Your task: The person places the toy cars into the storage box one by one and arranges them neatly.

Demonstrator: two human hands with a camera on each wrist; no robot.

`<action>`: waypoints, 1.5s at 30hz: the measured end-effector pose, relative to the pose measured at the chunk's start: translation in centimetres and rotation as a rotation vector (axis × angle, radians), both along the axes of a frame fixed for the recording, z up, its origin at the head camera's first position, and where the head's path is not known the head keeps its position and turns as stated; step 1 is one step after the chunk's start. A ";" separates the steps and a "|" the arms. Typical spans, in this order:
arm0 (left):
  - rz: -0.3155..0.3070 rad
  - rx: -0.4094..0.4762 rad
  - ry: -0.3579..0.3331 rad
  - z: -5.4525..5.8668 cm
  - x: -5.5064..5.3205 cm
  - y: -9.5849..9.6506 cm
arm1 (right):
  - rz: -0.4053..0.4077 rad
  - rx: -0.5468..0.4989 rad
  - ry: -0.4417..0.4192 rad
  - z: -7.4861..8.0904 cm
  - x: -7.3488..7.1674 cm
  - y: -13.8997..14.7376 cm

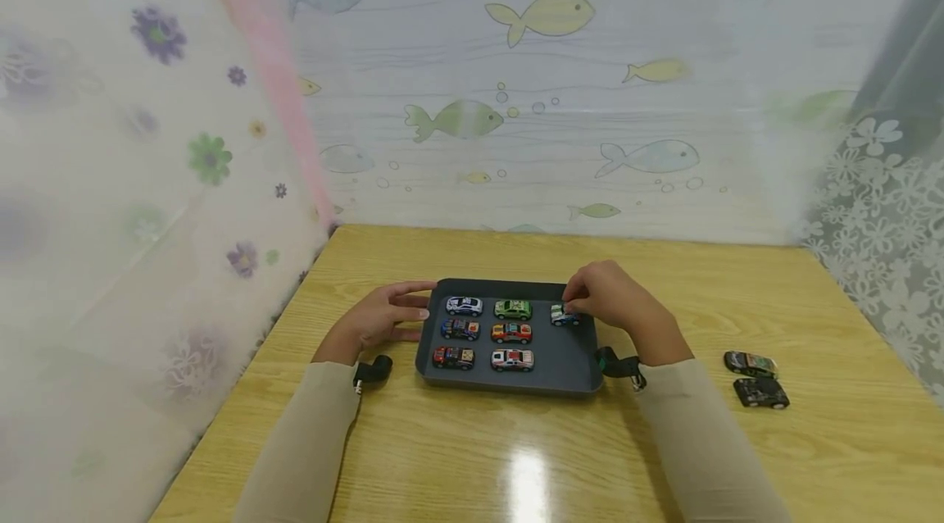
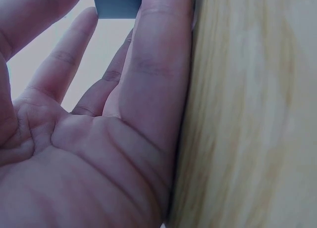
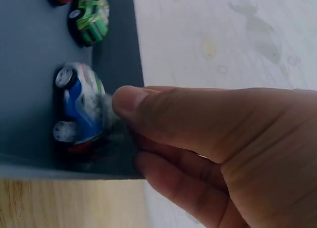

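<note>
A dark grey tray sits on the wooden table with several small toy cars in two columns at its left and middle, among them a green toy car. In its far right part is a white and blue toy car. My right hand pinches this car at its roof, thumb on the near side in the right wrist view. At the tray's left wall is my left hand, fingers extended and spread, fingertips right at the rim. The left wrist view shows its palm with the edge along the tabletop.
Two dark toy cars, one with coloured markings and one black, lie on the table right of my right forearm. A fish-print curtain hangs behind the table, and a flowered one along the left.
</note>
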State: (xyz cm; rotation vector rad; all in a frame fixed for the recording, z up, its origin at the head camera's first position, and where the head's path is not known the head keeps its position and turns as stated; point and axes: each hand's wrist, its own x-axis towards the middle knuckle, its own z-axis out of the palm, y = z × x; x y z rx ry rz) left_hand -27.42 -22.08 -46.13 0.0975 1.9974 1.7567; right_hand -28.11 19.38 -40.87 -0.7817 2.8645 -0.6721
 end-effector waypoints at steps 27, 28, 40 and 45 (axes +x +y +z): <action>-0.005 -0.001 0.003 -0.1 -0.3 -0.2 | -0.018 0.018 -0.011 -0.5 -0.2 -0.2; -0.006 0.000 0.004 0.0 -0.3 -0.1 | -0.021 0.017 -0.014 -0.5 -0.2 -0.3; -0.004 -0.001 0.001 0.1 0.0 0.0 | -0.030 -0.040 0.001 -0.3 -0.1 0.7; -0.006 0.000 0.001 -0.1 -0.1 -0.1 | -0.047 -0.120 0.039 0.1 0.3 2.9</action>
